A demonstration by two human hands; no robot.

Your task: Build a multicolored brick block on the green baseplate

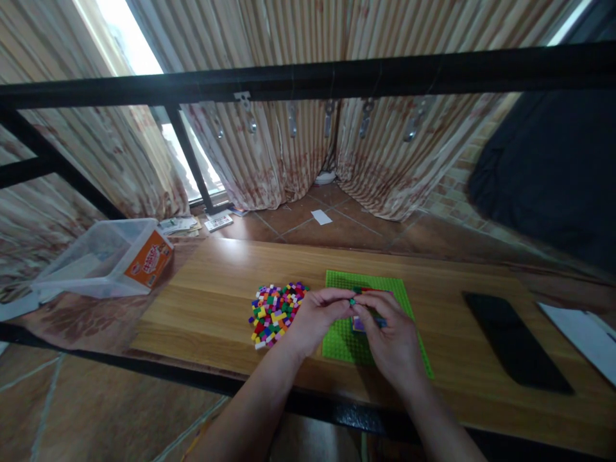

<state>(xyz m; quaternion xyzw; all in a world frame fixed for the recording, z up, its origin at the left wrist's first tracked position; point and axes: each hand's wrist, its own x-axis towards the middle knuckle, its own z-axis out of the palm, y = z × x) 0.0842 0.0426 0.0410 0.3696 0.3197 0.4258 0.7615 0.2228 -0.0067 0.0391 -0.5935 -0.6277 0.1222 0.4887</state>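
Above a bright green studded baseplate (346, 347), my two hands meet fingertip to fingertip. Between them shows a small dark green toy brick (353, 301). My left hand (320, 316) pinches it from the left, and my right hand (391, 327) pinches it from the right. Partly hidden under my right hand, a small structure of coloured bricks (359, 323) sits on the baseplate, with purple, red and blue parts showing. Left of my left hand lies a loose pile of multicoloured bricks (274, 314).
The wooden board (206, 301) carries the baseplate and pile. A black flat object (517, 340) lies at the right, beside white paper (580, 337). At the left stands a clear plastic bin (103, 256) with an orange label. A black metal bar (308, 83) crosses before the curtains.
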